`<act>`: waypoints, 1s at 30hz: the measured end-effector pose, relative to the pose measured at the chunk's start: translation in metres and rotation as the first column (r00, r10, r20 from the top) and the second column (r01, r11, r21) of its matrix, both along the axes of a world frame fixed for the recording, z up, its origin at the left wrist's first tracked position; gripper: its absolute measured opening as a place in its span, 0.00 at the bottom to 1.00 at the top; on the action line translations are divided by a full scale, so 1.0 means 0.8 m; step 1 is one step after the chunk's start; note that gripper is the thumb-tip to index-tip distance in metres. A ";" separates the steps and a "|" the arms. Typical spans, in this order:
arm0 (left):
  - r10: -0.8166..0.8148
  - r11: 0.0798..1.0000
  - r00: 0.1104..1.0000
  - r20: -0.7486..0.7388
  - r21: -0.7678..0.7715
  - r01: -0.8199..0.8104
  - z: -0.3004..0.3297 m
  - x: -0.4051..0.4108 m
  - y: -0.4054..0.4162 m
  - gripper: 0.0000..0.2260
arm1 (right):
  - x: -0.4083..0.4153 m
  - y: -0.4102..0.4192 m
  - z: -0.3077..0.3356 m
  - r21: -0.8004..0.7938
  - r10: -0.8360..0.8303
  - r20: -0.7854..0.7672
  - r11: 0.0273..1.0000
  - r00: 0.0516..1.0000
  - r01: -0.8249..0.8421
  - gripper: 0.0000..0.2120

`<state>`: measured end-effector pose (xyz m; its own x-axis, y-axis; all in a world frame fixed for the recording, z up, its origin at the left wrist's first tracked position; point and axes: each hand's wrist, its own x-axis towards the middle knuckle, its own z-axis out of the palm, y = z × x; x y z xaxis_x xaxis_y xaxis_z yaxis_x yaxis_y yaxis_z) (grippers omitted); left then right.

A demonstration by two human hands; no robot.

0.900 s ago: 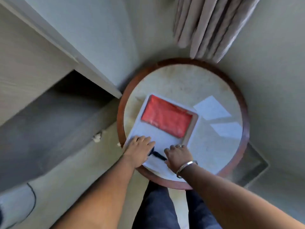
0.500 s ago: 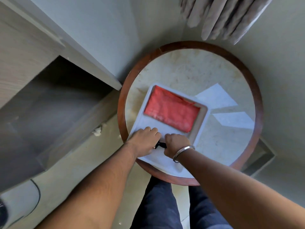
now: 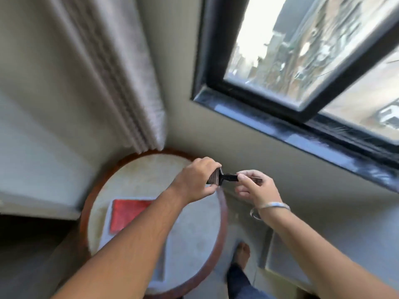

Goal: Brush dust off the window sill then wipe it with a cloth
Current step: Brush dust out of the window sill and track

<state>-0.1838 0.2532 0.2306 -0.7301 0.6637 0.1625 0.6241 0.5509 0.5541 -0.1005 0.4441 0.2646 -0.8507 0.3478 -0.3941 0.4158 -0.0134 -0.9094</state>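
Window: dark-framed, far right, glass blurred.

Window sill: dark ledge below the glass, running from far centre toward near right. Nothing rests on it; no hand touches it yet.

Curtain: pale folds, far left, hanging to the table's far edge.

Tabletop: round, pale, wood-rimmed, near left.

Tray: white, on the tabletop, partly hidden by the left forearm.

Cloth: red, lying flat in the tray. Likely soft and limp; best gathered by an edge.

Left hand: fingers curled over the bristle end of the brush.

Right hand: thumb and forefinger pinching the handle end; remaining fingers loosely curled. Bangle at the wrist.

Brush: small, dark, held in the air between both hands, over the tabletop's right edge, below the sill. Long axis runs left to right; bristles point left, handle right. Probably light, with a stiff handle and yielding bristles; the handle is the sound place to grip.
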 end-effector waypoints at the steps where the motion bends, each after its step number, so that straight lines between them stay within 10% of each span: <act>1: -0.051 0.998 0.998 -0.044 0.020 0.052 0.019 -0.008 0.042 0.22 | 0.004 0.031 0.014 0.001 -0.046 -0.059 0.999 0.997 0.046 0.03; 8: -0.210 0.962 0.942 -0.261 0.115 0.246 0.095 -0.042 0.312 0.30 | 0.021 0.255 0.077 0.068 -0.301 -0.347 0.936 0.888 0.344 0.07; 12: 0.241 0.968 0.965 -0.102 0.098 -0.232 0.069 -0.058 0.377 0.43 | 0.024 0.347 0.091 0.117 -0.400 -0.413 0.868 0.819 0.483 0.07; 16: 0.650 0.753 0.734 0.197 -0.037 -0.657 0.031 -0.098 0.401 0.47 | 0.008 0.379 0.082 0.120 -0.451 -0.426 0.831 0.784 0.543 0.06; 30: 0.755 0.656 0.655 0.040 -0.043 -0.753 -0.032 -0.138 0.422 0.46 | -0.054 0.344 0.026 0.558 -0.128 -0.512 0.702 0.850 0.442 0.11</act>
<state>-0.2945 0.5911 0.2054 -0.9877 -0.1158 0.1047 -0.0387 0.8315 0.5541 -0.1437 0.7194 0.2855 -0.6826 0.6291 0.3719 0.0855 0.5742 -0.8143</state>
